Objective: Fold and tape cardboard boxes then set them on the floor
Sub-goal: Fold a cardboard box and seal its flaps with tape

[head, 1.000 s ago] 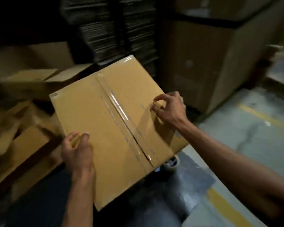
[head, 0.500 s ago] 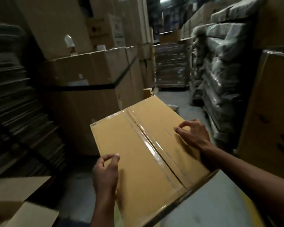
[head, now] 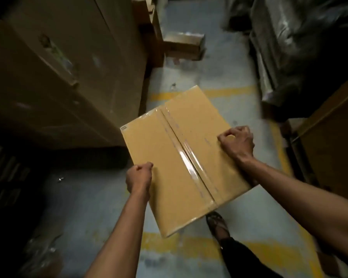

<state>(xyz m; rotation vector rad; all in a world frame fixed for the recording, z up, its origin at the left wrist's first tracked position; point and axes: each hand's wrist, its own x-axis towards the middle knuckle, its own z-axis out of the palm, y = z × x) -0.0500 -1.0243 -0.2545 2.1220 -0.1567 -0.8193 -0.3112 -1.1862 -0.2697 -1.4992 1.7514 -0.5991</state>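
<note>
I hold a brown cardboard box (head: 181, 153) in front of me, above the concrete floor (head: 215, 85). Clear tape (head: 189, 163) runs along the middle seam of its upper face. My left hand (head: 139, 176) grips the box's left edge with curled fingers. My right hand (head: 236, 142) is clenched on the right edge. The box's underside and far sides are hidden.
Large cardboard cartons (head: 58, 73) rise on the left. Wrapped dark bundles (head: 301, 47) and another carton (head: 333, 141) stand on the right. A small box (head: 184, 45) lies on the floor ahead. Yellow floor lines (head: 209, 249) cross the aisle. My foot (head: 217, 223) shows under the box.
I have turned from the stack of flat cardboard into an aisle and now look down at the floor. The box stayed in both hands, and the fingers have closed tighter on its edges.
</note>
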